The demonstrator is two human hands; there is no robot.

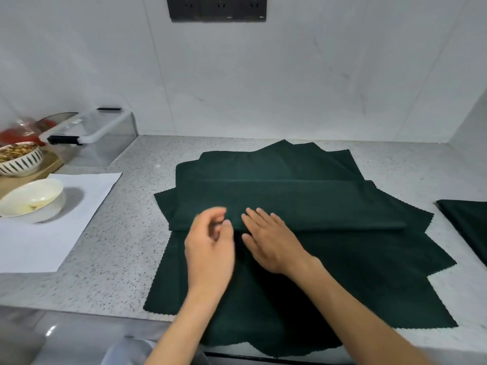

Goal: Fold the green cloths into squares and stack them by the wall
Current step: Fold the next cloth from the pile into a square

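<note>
Left hand (210, 243) loosely curled, holding nothing; right hand (268, 241) flat, fingers spread, on folded green cloth (290, 204) atop spread cloth pile (369, 272), speckled tabletop (118, 233).

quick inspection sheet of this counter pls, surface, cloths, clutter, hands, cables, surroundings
surface: speckled grey counter, dry-looking, mostly covered in the middle.
job's things: fanned pile of green cloths lying flat; on top, a folded strip running left to right; another green cloth at the right edge, partly out of view. No stack by the wall yet.
clutter: white paper sheet under a white bowl; patterned bowl of food on a wooden board; clear plastic box.
grippers: left hand loosely curled at the strip's near edge; right hand flat, fingers on the strip.
cables: nothing seen.
surroundings: white tiled wall with a dark socket panel.
</note>
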